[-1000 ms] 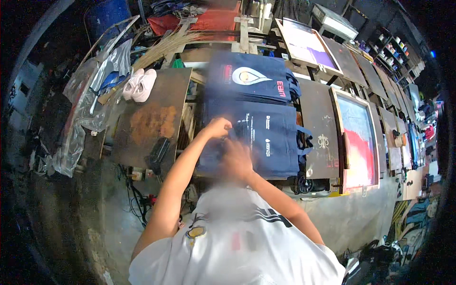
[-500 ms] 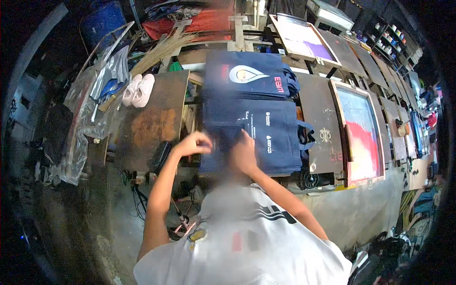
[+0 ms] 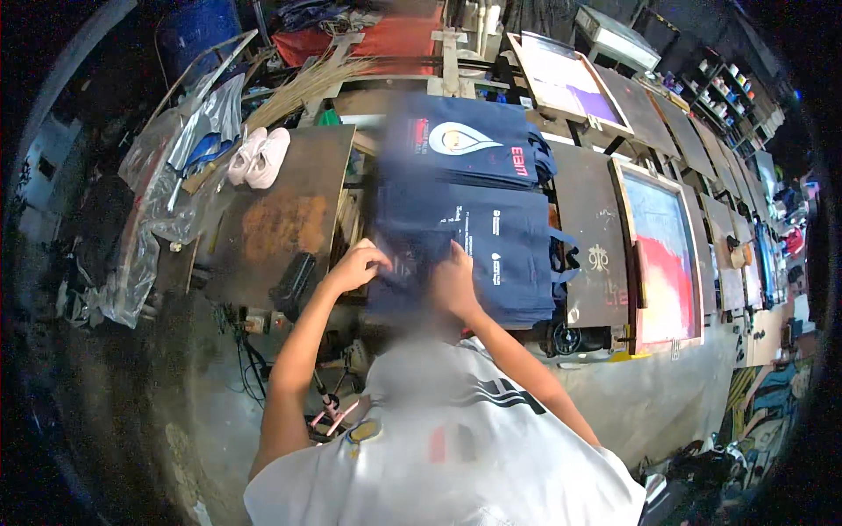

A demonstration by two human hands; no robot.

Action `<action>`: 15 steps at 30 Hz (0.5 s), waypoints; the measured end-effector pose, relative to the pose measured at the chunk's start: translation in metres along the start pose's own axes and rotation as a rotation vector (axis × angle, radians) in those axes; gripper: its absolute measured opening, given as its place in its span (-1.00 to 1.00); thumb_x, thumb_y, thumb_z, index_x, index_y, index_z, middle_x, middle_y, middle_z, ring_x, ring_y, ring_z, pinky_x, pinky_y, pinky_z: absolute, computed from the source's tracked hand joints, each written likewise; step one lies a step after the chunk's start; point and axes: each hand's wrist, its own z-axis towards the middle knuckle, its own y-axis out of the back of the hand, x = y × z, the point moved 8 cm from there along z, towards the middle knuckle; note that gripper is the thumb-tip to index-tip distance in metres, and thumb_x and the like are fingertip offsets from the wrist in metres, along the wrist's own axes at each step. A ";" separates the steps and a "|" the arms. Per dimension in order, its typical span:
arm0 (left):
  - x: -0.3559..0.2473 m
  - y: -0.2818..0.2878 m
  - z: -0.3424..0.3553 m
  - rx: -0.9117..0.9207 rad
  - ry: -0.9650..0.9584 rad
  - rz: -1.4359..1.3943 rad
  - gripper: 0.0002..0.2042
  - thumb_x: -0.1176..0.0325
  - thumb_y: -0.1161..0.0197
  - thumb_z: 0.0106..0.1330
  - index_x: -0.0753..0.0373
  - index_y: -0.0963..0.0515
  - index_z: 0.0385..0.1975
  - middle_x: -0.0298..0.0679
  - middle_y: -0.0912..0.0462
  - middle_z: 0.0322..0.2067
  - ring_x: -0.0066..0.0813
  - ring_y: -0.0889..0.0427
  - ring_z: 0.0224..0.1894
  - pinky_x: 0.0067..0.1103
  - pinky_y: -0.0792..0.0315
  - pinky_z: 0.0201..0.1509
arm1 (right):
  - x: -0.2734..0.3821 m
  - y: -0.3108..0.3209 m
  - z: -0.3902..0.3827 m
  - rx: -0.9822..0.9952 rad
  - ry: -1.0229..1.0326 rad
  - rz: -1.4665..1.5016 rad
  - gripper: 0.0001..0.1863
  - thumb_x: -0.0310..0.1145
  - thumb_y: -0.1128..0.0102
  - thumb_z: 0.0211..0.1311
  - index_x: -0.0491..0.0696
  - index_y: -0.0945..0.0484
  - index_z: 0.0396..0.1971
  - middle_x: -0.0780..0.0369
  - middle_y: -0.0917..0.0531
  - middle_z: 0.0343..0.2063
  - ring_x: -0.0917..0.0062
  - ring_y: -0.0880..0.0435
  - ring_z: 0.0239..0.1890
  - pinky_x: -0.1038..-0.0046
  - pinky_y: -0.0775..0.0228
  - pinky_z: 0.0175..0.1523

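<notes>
My left hand (image 3: 360, 267) is at the left side of the lower stack of navy bags (image 3: 509, 245), fingers curled on a dark piece of bag fabric (image 3: 408, 259). My right hand (image 3: 454, 276) grips that fabric from the right; a blurred band hides part of both the fabric and these fingers. The lower bags carry small white prints, with handles hanging off their right side. Just behind lies another navy stack (image 3: 500, 167) with a white drop shape and red lettering. Both stacks rest side by side on the work boards.
Pink shoes (image 3: 267, 158) and a black object (image 3: 294, 280) sit on a stained board (image 3: 228, 219) at left, beside plastic sheeting (image 3: 132, 289). Framed screens stand at right (image 3: 662, 263) and back right (image 3: 570, 74). Straw bristles (image 3: 298, 88) lie at back left.
Since a second ago my left hand has moved down and leftward and my right hand slightly rightward. Dark fabric now shows between them. Little differs from half a second ago.
</notes>
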 end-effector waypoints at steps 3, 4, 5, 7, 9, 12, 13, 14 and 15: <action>-0.017 0.010 0.030 -0.052 -0.074 -0.036 -0.89 0.50 -0.33 0.20 0.19 -0.71 -0.31 -0.24 -0.73 -0.26 -0.24 -0.56 -0.08 -0.36 -0.39 0.11 | -0.003 0.007 -0.001 -0.077 -0.001 0.138 -0.78 -0.41 -0.15 0.25 -0.28 -0.59 -0.45 -0.15 -0.27 0.32 -0.07 -0.25 0.27 0.08 -0.05 0.40; -0.029 0.011 0.043 -0.058 -0.130 -0.008 -0.87 0.48 -0.33 0.19 0.19 -0.70 -0.27 -0.21 -0.71 -0.24 -0.21 -0.55 -0.07 -0.37 -0.42 0.10 | -0.002 0.008 0.000 -0.082 -0.001 0.138 -0.78 -0.41 -0.15 0.25 -0.28 -0.59 -0.45 -0.15 -0.27 0.32 -0.07 -0.25 0.27 0.08 -0.05 0.40; -0.040 0.011 0.055 -0.063 -0.184 0.018 -0.84 0.46 -0.33 0.19 0.19 -0.69 -0.23 -0.18 -0.69 -0.23 -0.18 -0.55 -0.07 -0.37 -0.44 0.08 | 0.000 0.013 0.000 -0.098 -0.004 0.151 -0.81 -0.41 -0.17 0.24 -0.26 -0.59 -0.41 -0.14 -0.28 0.31 -0.06 -0.26 0.27 0.08 -0.06 0.39; -0.031 -0.002 0.073 -0.050 -0.176 0.042 -0.81 0.37 -0.34 0.23 0.21 -0.68 -0.18 -0.11 -0.68 -0.22 -0.14 -0.57 -0.06 -0.36 -0.46 0.06 | 0.018 0.025 -0.003 -0.107 0.002 0.168 -0.83 -0.41 -0.20 0.23 -0.25 -0.59 -0.38 -0.14 -0.30 0.30 -0.05 -0.27 0.26 0.08 -0.07 0.38; -0.032 -0.012 0.095 -0.017 -0.139 0.027 -0.79 0.33 -0.34 0.24 0.21 -0.68 -0.16 -0.07 -0.67 -0.21 -0.10 -0.57 -0.06 -0.35 -0.45 0.07 | 0.046 0.076 -0.008 -0.393 -0.099 0.131 -0.83 -0.43 -0.24 0.20 -0.18 -0.57 -0.25 -0.11 -0.31 0.29 -0.04 -0.29 0.26 0.08 -0.06 0.38; -0.006 -0.027 0.120 0.015 -0.118 -0.016 -0.75 0.33 -0.39 0.21 0.27 -0.68 -0.15 -0.11 -0.73 -0.27 -0.25 -0.66 -0.18 -0.41 -0.52 -0.04 | 0.090 0.094 -0.003 -0.275 0.130 0.060 -0.78 -0.43 -0.27 0.20 -0.12 -0.52 -0.17 0.00 -0.51 0.04 0.07 -0.48 0.05 0.15 -0.32 0.16; 0.002 -0.035 0.124 0.082 -0.076 -0.087 -0.73 0.33 -0.40 0.20 0.30 -0.67 -0.14 -0.11 -0.74 -0.28 -0.29 -0.69 -0.22 -0.43 -0.54 -0.07 | 0.101 0.077 -0.002 -0.057 0.245 0.114 -0.78 -0.40 -0.28 0.21 -0.11 -0.52 -0.18 0.04 -0.55 -0.06 0.09 -0.53 -0.03 0.18 -0.40 0.06; 0.006 -0.038 0.128 0.087 -0.079 -0.088 -0.73 0.33 -0.40 0.20 0.30 -0.67 -0.14 -0.11 -0.74 -0.28 -0.29 -0.69 -0.22 -0.43 -0.54 -0.07 | 0.108 0.067 0.003 0.125 0.163 0.100 -0.71 -0.29 -0.28 0.23 -0.12 -0.51 -0.15 0.03 -0.56 -0.08 0.08 -0.55 -0.05 0.16 -0.45 0.02; 0.008 -0.042 0.131 0.120 -0.058 -0.096 -0.72 0.32 -0.41 0.20 0.33 -0.66 -0.14 -0.12 -0.75 -0.27 -0.34 -0.71 -0.23 -0.45 -0.55 -0.08 | 0.119 0.057 0.006 0.303 0.078 0.086 -0.63 -0.17 -0.28 0.26 -0.13 -0.50 -0.11 0.02 -0.56 -0.09 0.06 -0.57 -0.06 0.14 -0.49 -0.02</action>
